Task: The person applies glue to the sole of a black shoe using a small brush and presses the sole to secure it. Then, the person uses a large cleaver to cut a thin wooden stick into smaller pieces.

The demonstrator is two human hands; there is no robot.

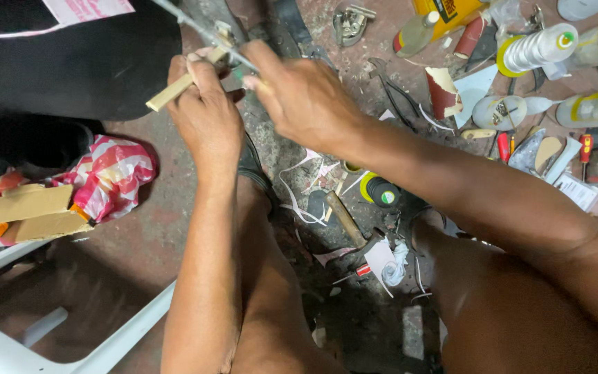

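Both hands work above the cluttered floor: our left hand (205,114) grips a pale wooden stick (181,84), our right hand (302,97) pinches a thin metal rod (198,29). We judge steady, short strokes best.

The left hand (205,114) covers the middle of the pale wooden stick (174,90), so how the fingers close on it cannot be told, and the right hand (306,97) hides the near end of the thin metal rod (195,28), whose far end is cut off by the picture's top edge. What the two hands meet over is masked by the knuckles. At the floor's far right corner the white thread cone (538,47) and the bottles beside it are clipped by the frame, and the small tools (503,145) there are too tiny to identify.
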